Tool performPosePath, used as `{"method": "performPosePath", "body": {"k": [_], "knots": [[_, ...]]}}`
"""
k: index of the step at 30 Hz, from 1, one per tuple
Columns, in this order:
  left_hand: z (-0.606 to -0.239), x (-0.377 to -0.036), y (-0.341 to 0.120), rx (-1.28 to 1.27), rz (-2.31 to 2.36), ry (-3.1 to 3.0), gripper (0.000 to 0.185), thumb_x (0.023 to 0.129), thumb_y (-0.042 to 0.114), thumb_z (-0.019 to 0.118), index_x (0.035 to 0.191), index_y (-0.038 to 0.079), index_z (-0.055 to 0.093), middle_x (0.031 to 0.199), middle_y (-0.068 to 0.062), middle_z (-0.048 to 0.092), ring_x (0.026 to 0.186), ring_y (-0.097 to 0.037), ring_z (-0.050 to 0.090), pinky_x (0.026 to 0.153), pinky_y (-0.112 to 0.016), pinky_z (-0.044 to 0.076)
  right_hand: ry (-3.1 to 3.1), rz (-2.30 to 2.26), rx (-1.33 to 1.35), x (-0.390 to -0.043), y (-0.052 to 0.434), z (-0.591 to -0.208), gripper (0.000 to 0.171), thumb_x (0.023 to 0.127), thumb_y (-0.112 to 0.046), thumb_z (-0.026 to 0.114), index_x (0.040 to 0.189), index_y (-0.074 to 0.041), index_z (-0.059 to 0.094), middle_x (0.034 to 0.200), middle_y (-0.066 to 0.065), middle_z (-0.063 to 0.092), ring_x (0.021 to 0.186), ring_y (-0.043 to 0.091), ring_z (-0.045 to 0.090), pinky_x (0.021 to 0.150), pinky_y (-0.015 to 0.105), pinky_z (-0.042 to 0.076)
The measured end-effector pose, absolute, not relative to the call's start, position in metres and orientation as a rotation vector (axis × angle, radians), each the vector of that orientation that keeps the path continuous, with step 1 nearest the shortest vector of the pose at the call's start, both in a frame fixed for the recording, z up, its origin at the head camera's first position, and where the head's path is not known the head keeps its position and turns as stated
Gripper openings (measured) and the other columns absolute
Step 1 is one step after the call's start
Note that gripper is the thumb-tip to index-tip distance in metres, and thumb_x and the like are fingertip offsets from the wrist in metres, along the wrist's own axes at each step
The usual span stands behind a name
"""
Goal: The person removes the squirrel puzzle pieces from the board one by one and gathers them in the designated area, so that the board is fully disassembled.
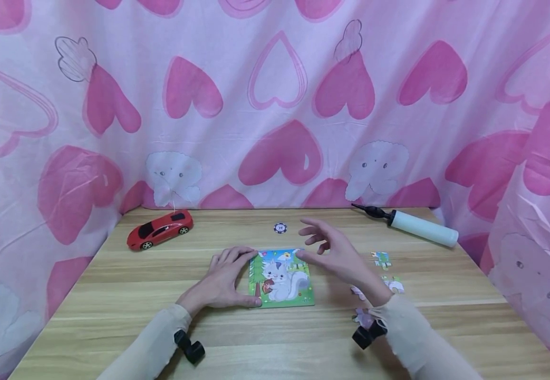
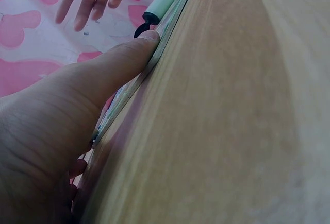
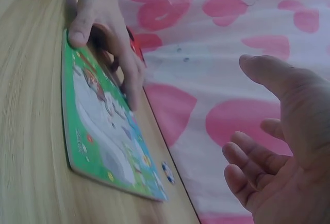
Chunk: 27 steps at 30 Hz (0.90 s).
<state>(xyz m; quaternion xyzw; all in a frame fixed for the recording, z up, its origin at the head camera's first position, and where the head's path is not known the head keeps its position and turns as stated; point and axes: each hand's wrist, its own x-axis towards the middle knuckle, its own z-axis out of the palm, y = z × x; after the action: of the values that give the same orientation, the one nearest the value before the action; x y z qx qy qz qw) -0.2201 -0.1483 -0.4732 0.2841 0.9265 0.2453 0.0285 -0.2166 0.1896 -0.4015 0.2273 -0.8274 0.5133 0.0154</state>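
A square jigsaw puzzle board (image 1: 281,279) with a white squirrel on green and blue lies flat mid-table. My left hand (image 1: 224,277) holds its left side, thumb at the near corner and forefinger at the far one. The thumb (image 2: 121,62) presses the board's edge in the left wrist view. Above the far right part of the board hovers my right hand (image 1: 336,253), fingers spread and slightly bent, nothing in them. In the right wrist view, that hand (image 3: 289,162) is apart from the board. Loose puzzle pieces (image 1: 382,259) lie right of the board, some partly behind my right forearm.
A red toy car (image 1: 161,230) stands at the far left of the wooden table (image 1: 113,316). Behind the board lies a blue and white chip (image 1: 280,228). A pale hand pump (image 1: 422,228) with a black nozzle lies far right. Pink heart-patterned curtain (image 1: 275,68) hangs around the table.
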Motion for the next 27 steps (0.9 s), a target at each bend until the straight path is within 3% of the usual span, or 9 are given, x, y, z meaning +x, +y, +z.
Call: {"method": "performPosePath", "body": {"k": [9, 19, 27], "knots": [[-0.471, -0.220, -0.148, 0.869, 0.752, 2.846, 0.123, 0.077, 0.083, 0.084, 0.173, 0.019, 0.042, 0.173, -0.004, 0.037, 0.158, -0.034, 0.033, 0.119, -0.063, 0.030, -2.564, 1.712, 0.707, -0.225, 0.167, -0.411, 0.074, 0.098, -0.024, 0.089, 0.163, -0.022, 0.054, 0.143, 0.007, 0.071, 0.126, 0.043, 0.065, 0.092, 0.033, 0.056], [-0.471, -0.220, -0.149, 0.844, 0.740, 2.848, 0.125, 0.075, 0.086, 0.083, 0.174, 0.021, 0.040, 0.174, -0.003, 0.037, 0.159, -0.033, 0.031, 0.121, -0.063, 0.028, -2.643, 1.757, 0.657, -0.226, 0.151, -0.428, 0.071, 0.099, -0.037, 0.088, 0.162, -0.028, 0.055, 0.145, 0.012, 0.067, 0.131, 0.033, 0.064, 0.109, 0.053, 0.053], [-0.472, -0.221, -0.149, 0.857, 0.735, 2.850, 0.125, 0.076, 0.086, 0.082, 0.174, 0.020, 0.039, 0.174, -0.004, 0.037, 0.158, -0.033, 0.032, 0.120, -0.063, 0.030, -2.642, 1.781, 0.644, -0.228, 0.134, -0.441, 0.071, 0.099, -0.032, 0.088, 0.161, -0.022, 0.056, 0.144, 0.016, 0.068, 0.124, 0.032, 0.066, 0.104, 0.047, 0.055]]}}
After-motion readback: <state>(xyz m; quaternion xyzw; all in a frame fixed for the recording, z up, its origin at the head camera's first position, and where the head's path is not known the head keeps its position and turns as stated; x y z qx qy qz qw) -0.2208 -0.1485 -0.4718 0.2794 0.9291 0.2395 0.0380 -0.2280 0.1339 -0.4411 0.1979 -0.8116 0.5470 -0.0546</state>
